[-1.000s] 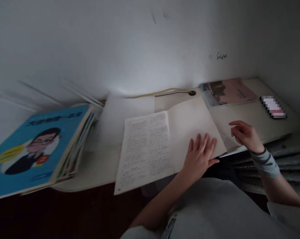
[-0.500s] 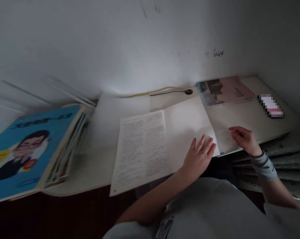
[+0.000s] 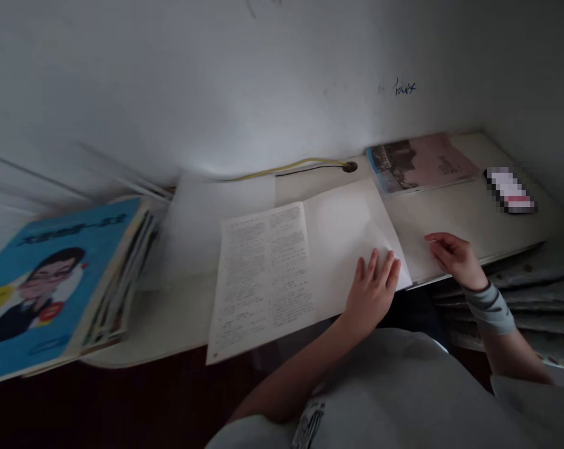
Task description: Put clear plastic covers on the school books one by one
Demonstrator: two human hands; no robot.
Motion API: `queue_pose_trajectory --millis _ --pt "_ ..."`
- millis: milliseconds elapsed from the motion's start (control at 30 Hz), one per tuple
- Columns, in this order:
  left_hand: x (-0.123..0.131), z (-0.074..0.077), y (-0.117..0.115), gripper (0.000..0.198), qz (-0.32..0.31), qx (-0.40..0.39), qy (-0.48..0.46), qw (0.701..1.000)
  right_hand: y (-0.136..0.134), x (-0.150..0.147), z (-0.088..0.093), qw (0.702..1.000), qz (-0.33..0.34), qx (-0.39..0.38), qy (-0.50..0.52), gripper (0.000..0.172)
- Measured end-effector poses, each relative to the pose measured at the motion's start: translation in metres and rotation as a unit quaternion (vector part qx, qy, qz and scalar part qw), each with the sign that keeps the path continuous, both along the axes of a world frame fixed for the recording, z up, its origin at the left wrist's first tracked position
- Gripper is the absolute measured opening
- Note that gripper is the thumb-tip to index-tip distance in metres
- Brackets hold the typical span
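Note:
My left hand (image 3: 373, 287) lies flat on the blank right side of an open paper sheet (image 3: 338, 227), fingers spread, close to its lower right edge. Two columns of small print fill the left side of that sheet, and its lower edge overhangs the table. To the right of the paper, just above the table (image 3: 450, 215), is my right hand (image 3: 457, 255). Its fingers are curled with thumb and index finger close together; a tiny pale bit shows between them, too small to name. A grey band circles the right wrist.
At left stands a stack of books (image 3: 52, 274) with a blue cover on top. A blank white sheet (image 3: 216, 218) lies behind the print. Toward the wall are a pinkish booklet (image 3: 432, 162), a phone (image 3: 511, 190) and a yellow cable (image 3: 286, 167) by a round hole.
The view has shifted slightly. Both hands keep nearly the same places, the left flat on the paper and the right curled beside it. The paper lies as before.

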State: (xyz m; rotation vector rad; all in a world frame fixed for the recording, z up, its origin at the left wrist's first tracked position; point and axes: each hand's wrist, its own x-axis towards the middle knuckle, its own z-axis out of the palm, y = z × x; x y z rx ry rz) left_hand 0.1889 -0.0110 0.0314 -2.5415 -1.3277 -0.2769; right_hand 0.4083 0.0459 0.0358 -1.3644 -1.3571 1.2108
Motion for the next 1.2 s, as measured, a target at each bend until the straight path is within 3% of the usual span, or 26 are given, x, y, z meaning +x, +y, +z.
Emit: queue_pose_trajectory --millis 333,567,767,933,1100,1200 --pt "0.021 0.000 0.003 0.050 0.062 -0.041 -0.036 0.997 0.002 0.021 -0.004 0.997 -0.037 0.009 -0.065 0.035" --pt "0.026 -0.008 0.008 0.049 0.083 -0.055 -0.053 0.994 -0.002 0.015 0.008 0.998 -0.045 0.005 -0.038 0.035" --pt "0.031 -0.015 0.011 0.057 0.096 -0.053 -0.075 0.991 -0.013 0.006 -0.002 0.998 -0.056 0.039 0.008 0.033" --pt "0.041 -0.008 0.009 0.056 0.091 -0.060 -0.063 0.992 -0.026 -0.007 -0.002 0.994 -0.088 0.067 0.020 0.030" --pt "0.045 0.003 0.011 0.057 0.071 -0.033 -0.107 0.991 -0.031 -0.006 -0.001 0.970 -0.189 0.120 0.098 0.055" --pt "0.051 0.007 0.017 0.056 0.072 -0.024 -0.137 0.988 -0.038 -0.015 -0.003 0.983 -0.133 0.085 0.097 0.053"
